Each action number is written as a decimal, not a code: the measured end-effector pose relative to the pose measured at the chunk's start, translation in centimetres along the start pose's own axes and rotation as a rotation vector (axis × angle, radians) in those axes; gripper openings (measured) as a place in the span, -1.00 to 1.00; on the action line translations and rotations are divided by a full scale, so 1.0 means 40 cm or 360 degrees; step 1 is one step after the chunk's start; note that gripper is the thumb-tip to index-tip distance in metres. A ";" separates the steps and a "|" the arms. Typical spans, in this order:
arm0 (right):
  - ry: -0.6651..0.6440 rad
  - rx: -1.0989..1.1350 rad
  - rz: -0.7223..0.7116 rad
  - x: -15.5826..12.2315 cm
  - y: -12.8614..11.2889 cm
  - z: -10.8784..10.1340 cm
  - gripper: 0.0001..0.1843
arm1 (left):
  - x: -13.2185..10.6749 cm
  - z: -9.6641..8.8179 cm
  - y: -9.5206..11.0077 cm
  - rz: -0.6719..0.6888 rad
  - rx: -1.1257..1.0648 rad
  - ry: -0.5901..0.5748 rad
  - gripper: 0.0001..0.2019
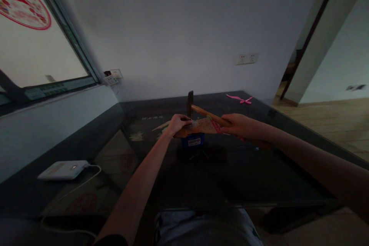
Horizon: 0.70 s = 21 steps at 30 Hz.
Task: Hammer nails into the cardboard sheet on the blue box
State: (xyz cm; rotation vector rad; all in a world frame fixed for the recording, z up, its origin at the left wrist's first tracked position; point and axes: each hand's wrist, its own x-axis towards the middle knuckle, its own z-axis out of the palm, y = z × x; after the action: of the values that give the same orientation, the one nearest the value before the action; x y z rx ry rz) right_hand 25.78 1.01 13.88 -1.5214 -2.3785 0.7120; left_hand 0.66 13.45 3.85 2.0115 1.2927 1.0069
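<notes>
My right hand (238, 125) is closed round the wooden handle of a hammer (211, 115). The hammer's dark head stands upright at the handle's left end, just above a tan, patterned piece (203, 125) with a red and white part at its right. Fingers of my left hand (180, 123) are pinched together at the left end of that piece; anything small between the fingertips cannot be made out. Beneath the piece is a blue box (193, 140) with a white label, standing on the dark table (161, 177).
A white power bank (65, 170) with a white cable (77, 188) lies on the left of the table. Toward the back right lies a pink ribbon (240, 99). Walls border the table at the back and left, and wall sockets (247, 59) are above it.
</notes>
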 end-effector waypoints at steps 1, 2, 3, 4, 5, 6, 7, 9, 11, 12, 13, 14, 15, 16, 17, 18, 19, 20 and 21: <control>-0.0021 -0.0006 -0.0010 0.001 0.003 0.001 -0.79 | 0.000 0.000 0.000 -0.0015 0.0010 0.0005 -0.77; -0.0046 -0.0009 -0.0022 0.002 0.005 0.002 -0.78 | 0.000 0.000 0.000 -0.0034 0.0021 0.0013 -0.76; -0.0066 -0.0011 -0.0029 0.003 0.007 0.003 -0.78 | 0.000 0.000 0.000 -0.0052 0.0029 0.0017 -0.76; -0.0076 -0.0012 -0.0031 0.004 0.008 0.004 -0.78 | 0.000 0.000 0.000 -0.0064 0.0029 0.0017 -0.76; -0.0074 -0.0013 -0.0028 0.004 0.008 0.004 -0.78 | 0.000 0.000 0.000 -0.0065 0.0020 0.0012 -0.76; -0.0059 -0.0014 -0.0019 0.004 0.007 0.004 -0.78 | 0.000 0.001 0.000 -0.0057 0.0004 0.0005 -0.77; -0.0032 -0.0018 -0.0004 0.003 0.006 0.002 -0.79 | -0.001 0.001 0.000 -0.0045 -0.0013 -0.0002 -0.78; 0.0014 -0.0033 0.0020 0.003 0.003 0.000 -0.81 | -0.001 0.001 0.001 -0.0018 -0.0029 -0.0009 -0.80; 0.0024 -0.0037 0.0024 0.004 0.003 0.001 -0.82 | -0.001 0.000 0.002 -0.0011 -0.0008 -0.0008 -0.81; 0.0008 -0.0033 0.0011 0.005 0.003 0.002 -0.82 | -0.001 0.000 0.002 -0.0016 0.0010 -0.0007 -0.80; -0.0016 -0.0025 -0.0008 0.006 0.004 0.004 -0.82 | 0.000 -0.001 0.003 -0.0024 0.0026 -0.0004 -0.80; -0.0039 -0.0016 -0.0026 0.007 0.005 0.006 -0.82 | 0.000 -0.001 0.003 -0.0030 0.0040 -0.0001 -0.79; -0.0054 -0.0009 -0.0034 0.008 0.006 0.007 -0.82 | 0.000 -0.002 0.004 -0.0034 0.0049 0.0001 -0.79; -0.0058 -0.0003 -0.0034 0.008 0.006 0.008 -0.82 | 0.000 -0.002 0.003 -0.0033 0.0050 0.0004 -0.78; -0.0053 0.0005 -0.0023 0.007 0.005 0.008 -0.83 | 0.001 -0.001 0.003 -0.0027 0.0040 0.0006 -0.78; -0.0032 0.0014 -0.0006 0.006 0.004 0.007 -0.83 | 0.001 0.000 0.002 -0.0019 0.0026 0.0006 -0.79; -0.0007 0.0022 0.0013 0.004 0.001 0.006 -0.84 | 0.002 0.001 0.000 -0.0012 0.0011 0.0002 -0.79; 0.0015 0.0031 0.0022 0.002 -0.001 0.004 -0.85 | 0.002 0.002 -0.002 -0.0008 -0.0002 -0.0001 -0.79; 0.0036 0.0041 0.0022 0.000 -0.003 0.002 -0.86 | 0.003 0.004 -0.005 -0.0009 -0.0013 -0.0001 -0.79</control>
State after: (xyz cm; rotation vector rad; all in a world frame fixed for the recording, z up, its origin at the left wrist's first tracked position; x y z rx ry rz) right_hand 25.65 0.95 13.88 -1.5289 -2.3355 0.7219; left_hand 0.72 13.63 3.66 2.0009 1.2911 1.0074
